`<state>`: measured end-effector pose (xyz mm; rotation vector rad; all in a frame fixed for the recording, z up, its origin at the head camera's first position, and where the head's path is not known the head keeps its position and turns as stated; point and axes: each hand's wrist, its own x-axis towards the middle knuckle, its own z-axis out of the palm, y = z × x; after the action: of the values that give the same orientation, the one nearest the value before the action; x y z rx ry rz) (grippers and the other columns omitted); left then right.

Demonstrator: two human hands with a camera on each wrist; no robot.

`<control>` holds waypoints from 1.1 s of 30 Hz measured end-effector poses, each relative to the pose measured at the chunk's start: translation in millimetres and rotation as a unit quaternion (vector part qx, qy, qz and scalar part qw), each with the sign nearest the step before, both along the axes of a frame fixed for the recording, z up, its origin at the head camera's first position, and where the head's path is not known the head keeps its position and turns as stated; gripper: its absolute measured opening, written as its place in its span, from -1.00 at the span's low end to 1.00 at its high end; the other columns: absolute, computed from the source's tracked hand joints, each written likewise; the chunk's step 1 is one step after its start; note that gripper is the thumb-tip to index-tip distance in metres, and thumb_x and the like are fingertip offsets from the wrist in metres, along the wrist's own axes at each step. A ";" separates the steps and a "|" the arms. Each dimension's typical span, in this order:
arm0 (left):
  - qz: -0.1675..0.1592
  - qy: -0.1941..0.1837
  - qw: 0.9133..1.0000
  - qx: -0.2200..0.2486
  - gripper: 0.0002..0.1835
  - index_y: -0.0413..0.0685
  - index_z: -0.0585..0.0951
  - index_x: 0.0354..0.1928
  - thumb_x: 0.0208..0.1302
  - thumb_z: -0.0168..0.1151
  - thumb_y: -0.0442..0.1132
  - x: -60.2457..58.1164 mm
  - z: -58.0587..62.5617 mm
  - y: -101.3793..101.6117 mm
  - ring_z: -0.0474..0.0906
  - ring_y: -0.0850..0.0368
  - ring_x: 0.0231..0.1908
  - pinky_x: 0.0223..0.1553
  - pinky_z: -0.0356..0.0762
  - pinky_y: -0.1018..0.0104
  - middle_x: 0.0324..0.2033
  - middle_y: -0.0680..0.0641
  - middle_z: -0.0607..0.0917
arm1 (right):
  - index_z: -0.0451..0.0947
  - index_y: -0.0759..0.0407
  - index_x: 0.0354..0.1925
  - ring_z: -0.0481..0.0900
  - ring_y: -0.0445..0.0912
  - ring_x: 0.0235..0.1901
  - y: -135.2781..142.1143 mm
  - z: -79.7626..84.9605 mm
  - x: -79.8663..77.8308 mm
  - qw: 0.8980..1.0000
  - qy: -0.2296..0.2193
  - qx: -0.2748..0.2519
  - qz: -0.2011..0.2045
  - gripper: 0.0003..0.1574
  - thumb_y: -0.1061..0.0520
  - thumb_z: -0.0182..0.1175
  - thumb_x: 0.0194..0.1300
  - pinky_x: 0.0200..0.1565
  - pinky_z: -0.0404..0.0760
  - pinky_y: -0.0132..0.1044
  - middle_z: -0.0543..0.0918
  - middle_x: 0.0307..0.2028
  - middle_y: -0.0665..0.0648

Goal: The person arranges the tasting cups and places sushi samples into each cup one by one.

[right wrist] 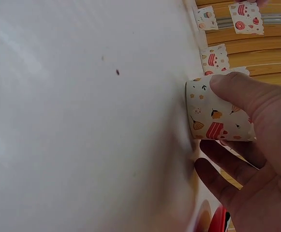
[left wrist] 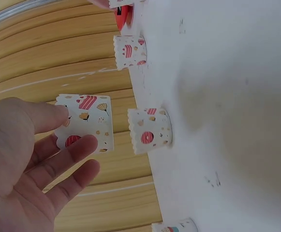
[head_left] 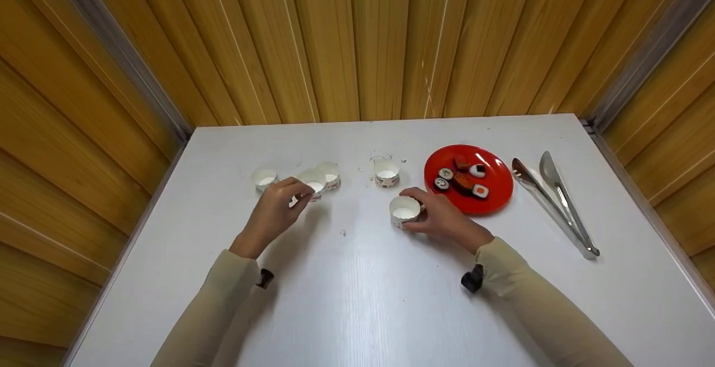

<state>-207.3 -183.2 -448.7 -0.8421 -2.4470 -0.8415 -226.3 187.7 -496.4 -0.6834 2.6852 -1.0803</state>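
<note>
My left hand [head_left: 275,205] pinches the rim of a white paper baking cup [left wrist: 94,118] printed with cakes and leaves, holding it above the table. Just behind that one stands another baking cup [head_left: 330,177]. My right hand [head_left: 444,217] grips a matching baking cup [right wrist: 213,111] by its side, thumb on one side and fingers on the other. This cup is upright at or just over the tabletop; whether its base touches I cannot tell. One more cup [head_left: 386,173] stands behind it, and another [head_left: 263,178] sits at the far left, partly behind the left hand.
Right of the cups lies a red plate [head_left: 494,202] with several sushi-shaped pieces [head_left: 462,181]. Metal tongs [head_left: 558,205] lie beyond it on the white table [head_left: 357,300]. Wood-patterned panels [head_left: 368,43] enclose the back and sides.
</note>
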 end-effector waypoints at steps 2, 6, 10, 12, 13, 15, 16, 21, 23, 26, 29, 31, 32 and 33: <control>0.012 -0.003 1.000 0.001 -0.90 -0.22 0.77 -0.26 0.22 0.44 -0.51 2.4 -0.9 -9.3 0.67 0.11 -0.35 -0.33 0.68 0.13 -0.32 -0.08 0.76 | 0.46 0.03 0.32 0.57 0.03 0.03 -0.4 -0.4 -0.2 1.000 -0.004 0.002 -0.002 -0.21 0.09 0.55 0.17 0.16 0.53 0.05 0.66 0.14 0.10; 0.043 -0.013 0.999 0.002 -0.90 -0.22 0.76 -0.24 0.22 0.44 -0.49 7.8 -4.5 -27.3 0.68 0.12 -0.34 -0.34 0.69 0.12 -0.32 -0.08 0.77 | 0.46 0.02 0.31 0.57 0.03 0.02 -1.4 -1.5 -0.7 1.000 -0.008 0.004 -0.002 -0.21 0.09 0.55 0.17 0.16 0.52 0.03 0.67 0.13 0.09; 0.058 -0.021 0.998 0.006 -0.89 -0.22 0.75 -0.22 0.23 0.43 -0.50 13.6 -6.5 -43.2 0.70 0.11 -0.31 -0.35 0.68 0.15 -0.29 -0.09 0.78 | 0.46 0.02 0.30 0.57 0.02 0.02 -1.8 -1.7 -0.6 1.000 -0.009 0.002 0.002 -0.22 0.07 0.56 0.17 0.16 0.52 0.01 0.67 0.12 0.09; 0.062 -0.024 0.998 0.007 -0.87 -0.22 0.74 -0.21 0.23 0.42 -0.52 16.1 -6.9 -49.9 0.71 0.09 -0.31 -0.34 0.68 0.17 -0.28 -0.09 0.78 | 0.46 0.03 0.30 0.57 0.02 0.01 -1.8 -1.0 -0.5 1.000 -0.007 0.001 0.005 -0.23 0.07 0.55 0.17 0.14 0.52 0.01 0.67 0.11 0.09; 0.064 -0.027 0.998 0.007 -0.86 -0.23 0.74 -0.21 0.22 0.42 -0.53 17.2 -7.1 -52.8 0.71 0.09 -0.30 -0.34 0.68 0.17 -0.27 -0.10 0.78 | 0.46 0.03 0.30 0.57 0.02 0.00 -1.8 -0.4 -0.4 1.000 -0.006 0.002 0.005 -0.22 0.07 0.55 0.17 0.13 0.52 0.00 0.68 0.10 0.09; 0.072 -0.034 0.997 0.004 -0.85 -0.24 0.74 -0.20 0.22 0.41 -0.55 19.1 -7.3 -57.7 0.72 0.08 -0.30 -0.34 0.68 0.18 -0.27 -0.10 0.78 | 0.46 0.01 0.30 0.56 0.02 -0.01 -2.0 0.7 -0.3 1.000 -0.006 0.007 0.001 -0.22 0.05 0.55 0.18 0.11 0.51 0.00 0.68 0.08 0.07; 0.076 -0.036 0.996 0.002 -0.85 -0.24 0.74 -0.20 0.22 0.41 -0.55 19.9 -7.5 -59.7 0.72 0.07 -0.30 -0.34 0.68 0.17 -0.27 -0.11 0.78 | 0.46 0.01 0.31 0.55 0.02 -0.01 -2.0 1.4 -0.1 1.000 -0.005 0.010 -0.001 -0.22 0.04 0.55 0.18 0.11 0.49 0.00 0.67 0.08 0.07; 0.100 -0.049 0.994 -0.006 -0.86 -0.25 0.74 -0.21 0.22 0.40 -0.56 23.2 -10.9 -68.0 0.72 0.06 -0.30 -0.35 0.68 0.17 -0.28 -0.13 0.78 | 0.45 0.00 0.33 0.53 0.02 -0.01 -3.4 2.9 -0.3 1.000 -0.002 0.015 -0.001 -0.20 0.03 0.54 0.19 0.12 0.44 0.04 0.67 0.09 0.07; 0.108 -0.050 0.993 -0.008 -0.85 -0.26 0.74 -0.22 0.21 0.41 -0.57 24.7 -13.6 -71.5 0.72 0.05 -0.31 -0.36 0.68 0.17 -0.28 -0.14 0.79 | 0.45 0.01 0.33 0.54 0.02 -0.01 -4.1 2.9 -0.6 1.000 -0.001 0.012 0.002 -0.20 0.04 0.55 0.19 0.12 0.47 0.02 0.67 0.09 0.07; 0.117 -0.056 0.992 -0.011 -0.84 -0.28 0.74 -0.22 0.18 0.42 -0.58 27.3 -17.2 -76.3 0.73 0.04 -0.31 -0.35 0.69 0.17 -0.27 -0.16 0.79 | 0.45 0.01 0.33 0.55 0.02 -0.01 -5.1 3.4 -0.7 1.000 -0.006 0.011 0.002 -0.21 0.04 0.54 0.19 0.10 0.51 0.01 0.67 0.09 0.06; 0.122 -0.064 0.990 -0.015 -0.83 -0.27 0.74 -0.22 0.17 0.42 -0.59 29.9 -19.5 -80.4 0.73 0.02 -0.30 -0.34 0.69 0.15 -0.27 -0.16 0.79 | 0.44 0.00 0.34 0.54 0.02 0.00 -5.8 3.6 -1.2 1.000 -0.016 0.011 -0.001 -0.19 0.04 0.54 0.19 0.12 0.51 0.00 0.66 0.11 0.05; 0.126 -0.071 0.989 -0.017 -0.83 -0.27 0.74 -0.22 0.18 0.41 -0.59 31.4 -20.7 -82.6 0.72 0.02 -0.30 -0.33 0.69 0.12 -0.27 -0.16 0.78 | 0.44 0.03 0.34 0.55 0.03 0.01 -6.1 3.7 -1.4 1.000 -0.012 0.008 0.004 -0.19 0.05 0.54 0.19 0.12 0.52 0.02 0.66 0.12 0.07; 0.128 -0.074 0.989 -0.017 -0.83 -0.26 0.74 -0.22 0.18 0.41 -0.59 32.1 -21.8 -83.7 0.72 0.01 -0.30 -0.32 0.69 0.11 -0.27 -0.16 0.78 | 0.44 0.04 0.35 0.56 0.03 0.00 -6.4 3.5 -1.7 1.000 -0.011 0.007 0.007 -0.18 0.06 0.55 0.19 0.12 0.52 0.02 0.66 0.12 0.08; 0.131 -0.077 0.988 -0.020 -0.83 -0.26 0.74 -0.22 0.18 0.41 -0.59 32.9 -23.1 -84.9 0.72 0.01 -0.30 -0.32 0.69 0.11 -0.28 -0.16 0.78 | 0.44 0.06 0.35 0.56 0.04 0.00 -6.6 3.0 -2.0 1.000 -0.010 0.006 0.008 -0.18 0.06 0.55 0.19 0.12 0.53 0.02 0.66 0.12 0.09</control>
<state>-174.4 -268.2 -471.8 -0.4685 -2.6415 -0.7869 -228.3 181.1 -493.4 -0.6870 2.6624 -1.0598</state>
